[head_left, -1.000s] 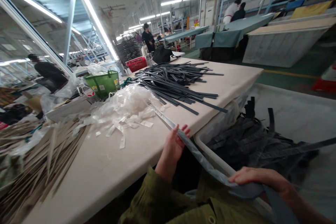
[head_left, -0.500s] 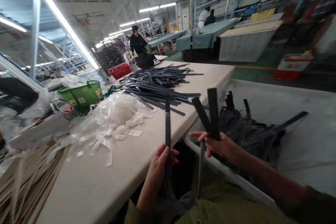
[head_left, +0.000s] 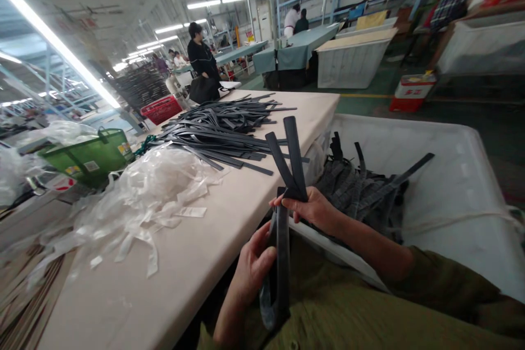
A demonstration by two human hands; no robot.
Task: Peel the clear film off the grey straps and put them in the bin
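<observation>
My right hand (head_left: 314, 209) grips dark fabric strips (head_left: 294, 158), whose ends fan upward above the fingers. Just below and to its left, my left hand (head_left: 255, 263) is closed around a dark strip (head_left: 283, 251) that hangs in a loop in front of my body. The two hands are close together at the table edge, and the loop's upper end meets the strips at my right fingers. On the table (head_left: 192, 260) lies a large pile of similar dark strips (head_left: 221, 128). Crumpled white translucent film strips (head_left: 151, 186) are heaped nearer to me.
A white bin (head_left: 443, 175) at my right holds more dark strips (head_left: 361, 191). Brown strips (head_left: 33, 290) lie at the lower left, near a green bag (head_left: 92, 158). A red crate (head_left: 161, 109) and a person in black (head_left: 200, 57) are beyond the table.
My hands have come together, bringing the strip's free end up to my right fingers and closing the loop. The view has turned slightly right.
</observation>
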